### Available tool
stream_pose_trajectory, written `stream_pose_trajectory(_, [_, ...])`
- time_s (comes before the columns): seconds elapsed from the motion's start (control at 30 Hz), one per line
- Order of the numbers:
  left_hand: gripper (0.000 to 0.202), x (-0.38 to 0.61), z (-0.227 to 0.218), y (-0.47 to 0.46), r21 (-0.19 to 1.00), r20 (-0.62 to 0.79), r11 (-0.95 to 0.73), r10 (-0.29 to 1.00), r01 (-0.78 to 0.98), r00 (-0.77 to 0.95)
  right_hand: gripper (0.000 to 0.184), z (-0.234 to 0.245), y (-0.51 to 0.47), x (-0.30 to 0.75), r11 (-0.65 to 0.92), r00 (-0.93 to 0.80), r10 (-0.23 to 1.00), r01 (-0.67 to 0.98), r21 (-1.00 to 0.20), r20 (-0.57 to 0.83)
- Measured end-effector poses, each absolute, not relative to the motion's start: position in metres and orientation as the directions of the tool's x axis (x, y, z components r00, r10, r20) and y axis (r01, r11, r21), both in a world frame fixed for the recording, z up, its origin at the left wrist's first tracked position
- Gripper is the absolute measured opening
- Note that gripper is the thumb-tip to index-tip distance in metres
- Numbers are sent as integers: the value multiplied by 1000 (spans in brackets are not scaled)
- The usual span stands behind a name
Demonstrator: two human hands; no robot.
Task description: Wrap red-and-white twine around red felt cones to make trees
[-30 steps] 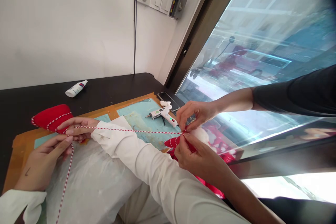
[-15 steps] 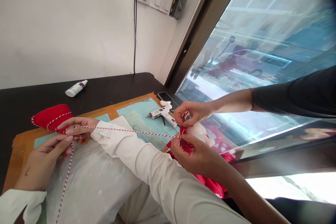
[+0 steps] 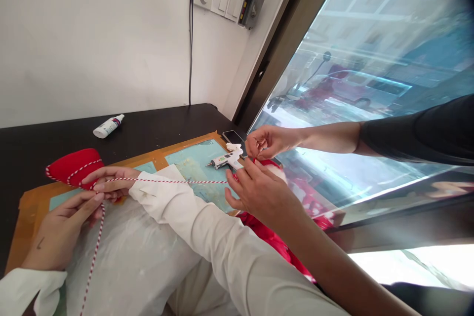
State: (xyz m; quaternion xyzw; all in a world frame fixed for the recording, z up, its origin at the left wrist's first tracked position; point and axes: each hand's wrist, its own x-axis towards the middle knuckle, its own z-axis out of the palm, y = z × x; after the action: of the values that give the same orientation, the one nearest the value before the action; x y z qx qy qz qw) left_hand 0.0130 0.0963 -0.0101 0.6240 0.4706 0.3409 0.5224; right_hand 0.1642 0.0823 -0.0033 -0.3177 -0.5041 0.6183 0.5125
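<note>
A red felt piece (image 3: 79, 164) with red-and-white twisted cord along its edge and across its face is held at the lower left. My right hand (image 3: 111, 181) is closed on its near edge, fingers over the felt. My left hand (image 3: 68, 227) pinches the striped cord (image 3: 95, 247) against the bottom of the piece; the cord's tail hangs down from there. Another length of cord runs right, above my white sleeve, to a co-worker's hands (image 3: 264, 192). Those hands are closed on a red item partly hidden by the fingers.
A white glue gun (image 3: 227, 159) lies on the blue, tape-edged mat (image 3: 200, 150), a phone (image 3: 232, 137) behind it. A white bottle (image 3: 108, 126) lies on the dark table (image 3: 155, 128). Clear plastic (image 3: 137, 252) covers my lap. Red-and-white fabric (image 3: 272, 237) is beneath the co-worker's arm.
The co-worker's nearer hand has moved up and left, turning its back to me and covering more of the red item. My hands have barely moved.
</note>
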Motion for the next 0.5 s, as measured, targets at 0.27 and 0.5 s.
stream_pose_trajectory(0.27, [31,13,-13,100,978,-184,145,937,149,298,46,10,86,174,-186,-416,909,-354,-917,-24])
stream_pose_trajectory(0.5, [31,13,-12,98,979,-184,148,937,140,296,34,5,82,177,-140,-418,905,-470,-871,80])
